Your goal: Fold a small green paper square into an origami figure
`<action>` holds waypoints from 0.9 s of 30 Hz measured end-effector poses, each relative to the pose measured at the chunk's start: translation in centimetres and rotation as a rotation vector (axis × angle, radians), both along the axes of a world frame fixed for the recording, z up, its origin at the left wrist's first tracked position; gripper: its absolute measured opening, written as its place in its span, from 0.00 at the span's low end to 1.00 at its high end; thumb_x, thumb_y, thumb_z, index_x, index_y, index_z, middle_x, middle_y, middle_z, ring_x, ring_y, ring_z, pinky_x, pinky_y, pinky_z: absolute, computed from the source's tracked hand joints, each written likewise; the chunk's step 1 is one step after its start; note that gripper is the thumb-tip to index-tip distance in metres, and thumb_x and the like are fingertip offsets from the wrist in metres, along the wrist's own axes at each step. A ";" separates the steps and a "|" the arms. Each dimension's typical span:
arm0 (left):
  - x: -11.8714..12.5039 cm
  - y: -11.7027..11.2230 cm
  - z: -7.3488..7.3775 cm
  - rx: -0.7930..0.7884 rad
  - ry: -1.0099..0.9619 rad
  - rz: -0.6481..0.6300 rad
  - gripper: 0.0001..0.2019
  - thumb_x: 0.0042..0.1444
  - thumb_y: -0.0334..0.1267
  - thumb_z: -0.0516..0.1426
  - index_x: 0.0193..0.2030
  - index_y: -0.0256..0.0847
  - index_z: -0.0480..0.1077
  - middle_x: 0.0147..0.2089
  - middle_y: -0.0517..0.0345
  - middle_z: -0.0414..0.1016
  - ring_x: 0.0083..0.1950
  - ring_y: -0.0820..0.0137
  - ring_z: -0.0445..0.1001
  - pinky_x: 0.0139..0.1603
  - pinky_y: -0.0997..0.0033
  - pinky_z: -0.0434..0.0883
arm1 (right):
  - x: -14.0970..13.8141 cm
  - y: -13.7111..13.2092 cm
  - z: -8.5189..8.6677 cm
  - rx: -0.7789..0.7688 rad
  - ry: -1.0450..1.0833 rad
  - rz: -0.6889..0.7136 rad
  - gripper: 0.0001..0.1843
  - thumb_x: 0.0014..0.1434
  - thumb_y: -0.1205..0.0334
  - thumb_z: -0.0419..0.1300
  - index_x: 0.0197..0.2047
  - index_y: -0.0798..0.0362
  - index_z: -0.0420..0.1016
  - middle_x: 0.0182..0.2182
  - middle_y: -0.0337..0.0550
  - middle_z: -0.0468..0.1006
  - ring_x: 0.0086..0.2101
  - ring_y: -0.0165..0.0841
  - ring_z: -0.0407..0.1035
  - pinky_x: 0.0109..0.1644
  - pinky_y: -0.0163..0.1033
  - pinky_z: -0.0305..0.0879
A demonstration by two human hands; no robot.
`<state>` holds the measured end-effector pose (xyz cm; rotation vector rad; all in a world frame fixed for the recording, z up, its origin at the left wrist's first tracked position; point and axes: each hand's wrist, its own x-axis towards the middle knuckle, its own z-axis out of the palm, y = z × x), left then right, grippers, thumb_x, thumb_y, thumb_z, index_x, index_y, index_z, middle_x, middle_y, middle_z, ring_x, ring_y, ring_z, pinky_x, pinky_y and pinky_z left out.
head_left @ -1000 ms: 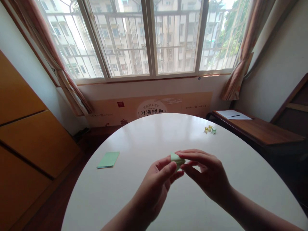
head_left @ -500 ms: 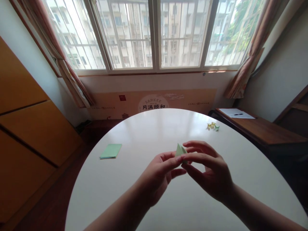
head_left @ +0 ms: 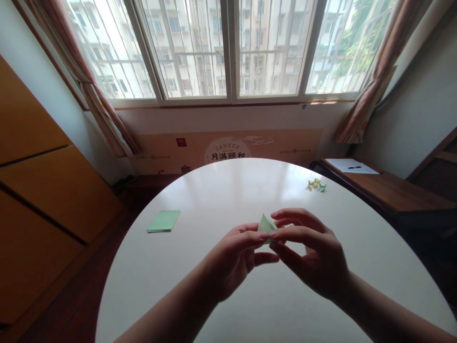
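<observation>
A small folded piece of light green paper is held just above the round white table, its point sticking up. My left hand pinches it from the left with thumb and forefinger. My right hand pinches it from the right, the other fingers curled over it. Most of the paper is hidden between the fingertips.
A stack of green paper sheets lies on the table's left side. A few small folded paper figures, yellow and green, sit at the far right. A dark wooden bench with a sheet and pen stands to the right. Orange cabinets line the left.
The folded paper was turned from a flat lie to a point-up triangle between my fingers. My view dipped down slightly; both hands stayed close together on the paper.
</observation>
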<state>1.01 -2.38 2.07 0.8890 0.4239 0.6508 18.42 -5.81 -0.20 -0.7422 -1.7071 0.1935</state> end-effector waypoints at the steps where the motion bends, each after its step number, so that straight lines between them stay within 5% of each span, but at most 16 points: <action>1: 0.0 0.0 0.0 0.001 0.004 0.008 0.08 0.53 0.37 0.63 0.38 0.36 0.79 0.42 0.49 0.75 0.50 0.59 0.70 0.51 0.63 0.68 | 0.0 0.0 0.0 -0.009 0.007 -0.003 0.09 0.59 0.72 0.66 0.41 0.48 0.81 0.46 0.46 0.76 0.39 0.36 0.78 0.44 0.43 0.78; 15: -0.1 0.0 -0.3 -0.049 -0.051 0.029 0.07 0.57 0.36 0.61 0.37 0.37 0.80 0.39 0.53 0.75 0.46 0.64 0.70 0.48 0.65 0.71 | 0.2 0.5 -0.1 -0.050 0.096 0.032 0.17 0.58 0.73 0.68 0.47 0.42 0.82 0.40 0.42 0.81 0.38 0.36 0.78 0.39 0.41 0.79; 23: -0.3 0.4 -0.4 -0.007 -0.029 0.011 0.11 0.60 0.43 0.59 0.41 0.41 0.80 0.47 0.50 0.79 0.56 0.56 0.70 0.50 0.62 0.69 | 0.5 0.7 -0.6 -0.292 0.341 0.143 0.10 0.59 0.66 0.68 0.44 0.44 0.84 0.40 0.44 0.80 0.31 0.34 0.76 0.29 0.40 0.78; 27: -0.3 0.8 -0.3 -0.010 0.093 0.159 0.11 0.57 0.46 0.61 0.36 0.40 0.77 0.50 0.48 0.77 0.58 0.54 0.68 0.47 0.63 0.69 | 0.5 1.2 -0.8 -0.435 0.548 0.180 0.07 0.59 0.63 0.69 0.42 0.46 0.84 0.37 0.43 0.81 0.26 0.31 0.73 0.24 0.37 0.75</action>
